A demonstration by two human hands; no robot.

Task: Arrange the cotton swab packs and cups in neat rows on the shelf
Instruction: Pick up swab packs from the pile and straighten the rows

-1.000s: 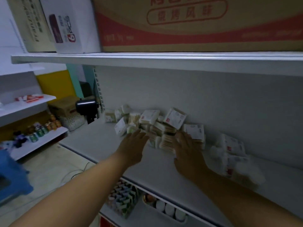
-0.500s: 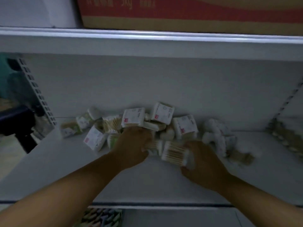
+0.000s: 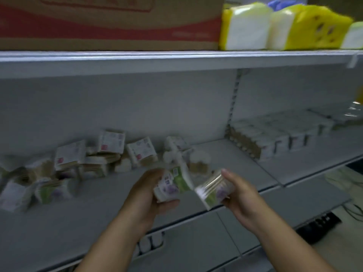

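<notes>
now both hands (image 3: 146,196) (image 3: 242,195) have lifted swab packs (image 3: 172,186) (image 3: 215,191) clear.

text: none legible | carton (image 3: 110,22): red print blurred | swab packs (image 3: 111,143): labels blurred

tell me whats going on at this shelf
A person is sorting cotton swab packs on a grey shelf. The left hand grips a green and purple pack, and the right hand holds a second pack; both packs are lifted above the shelf. Behind and to the left, a loose pile of packs lies jumbled against the back wall. On the next section to the right stands a neat row of packs.
</notes>
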